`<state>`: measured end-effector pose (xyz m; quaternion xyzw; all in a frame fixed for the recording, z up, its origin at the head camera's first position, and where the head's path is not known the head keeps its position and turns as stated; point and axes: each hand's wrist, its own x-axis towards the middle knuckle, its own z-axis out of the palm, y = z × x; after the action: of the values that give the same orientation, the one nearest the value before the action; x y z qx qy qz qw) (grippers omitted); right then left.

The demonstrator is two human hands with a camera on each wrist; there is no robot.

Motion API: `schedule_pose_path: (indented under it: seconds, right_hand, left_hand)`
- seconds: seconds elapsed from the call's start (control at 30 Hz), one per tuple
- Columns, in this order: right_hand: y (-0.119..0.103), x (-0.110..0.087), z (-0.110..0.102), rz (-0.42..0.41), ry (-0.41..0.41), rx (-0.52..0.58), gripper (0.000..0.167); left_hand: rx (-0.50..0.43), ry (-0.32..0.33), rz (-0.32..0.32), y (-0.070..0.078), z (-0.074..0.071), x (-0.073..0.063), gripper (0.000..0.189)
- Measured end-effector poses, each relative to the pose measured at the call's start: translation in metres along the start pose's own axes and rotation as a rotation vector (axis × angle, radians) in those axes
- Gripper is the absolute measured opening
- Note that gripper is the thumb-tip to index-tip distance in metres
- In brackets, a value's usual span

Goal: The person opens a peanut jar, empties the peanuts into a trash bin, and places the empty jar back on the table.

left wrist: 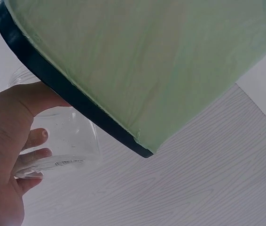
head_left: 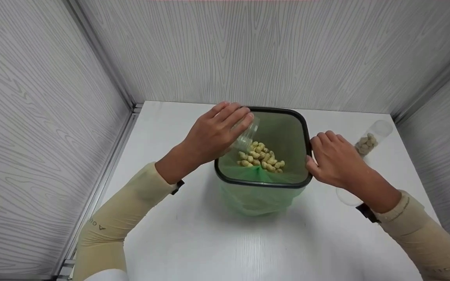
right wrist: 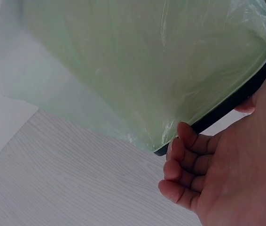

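Observation:
A bin with a black rim (head_left: 264, 185) stands on the white table, lined with a green plastic bag (head_left: 260, 201). Unshelled peanuts (head_left: 264, 156) lie in a heap inside it. My left hand (head_left: 219, 130) grips a clear plastic jar (head_left: 246, 138), tilted with its mouth inside the bin; in the left wrist view the jar (left wrist: 72, 136) looks bare of peanuts. At the bin's right side my right hand (head_left: 336, 158) holds the rim, thumb on the near side; in the right wrist view its curled fingers (right wrist: 184, 165) lie against the rim and bag.
Beyond my right hand is a second clear jar (head_left: 379, 128) with peanuts at its bottom. A round clear lid (head_left: 348, 197) lies partly hidden under my right wrist. Grey wood-grain panels (head_left: 248, 50) enclose the white table (head_left: 248, 249) at the back and sides.

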<state>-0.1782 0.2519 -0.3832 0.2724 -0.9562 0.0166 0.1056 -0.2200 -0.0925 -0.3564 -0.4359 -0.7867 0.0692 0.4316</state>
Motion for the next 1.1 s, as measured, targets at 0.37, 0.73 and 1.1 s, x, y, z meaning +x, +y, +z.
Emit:
schedule_pose_path:
  seconds: [0.37,0.73,1.1]
  right_hand:
    - [0.003,-0.001,-0.001,0.007,-0.033,0.007,0.039]
    - [0.005,0.000,-0.008,0.043,-0.064,0.062,0.059]
    - [0.002,0.002,-0.017,-0.010,0.020,0.012,0.087]
  left_hand:
    - [-0.053,-0.021,-0.027,-0.001,-0.002,0.000,0.061]
    - [-0.102,0.003,-0.064,-0.001,-0.003,0.000,0.075]
    - [-0.229,0.012,-0.094,0.001,-0.006,0.003,0.077]
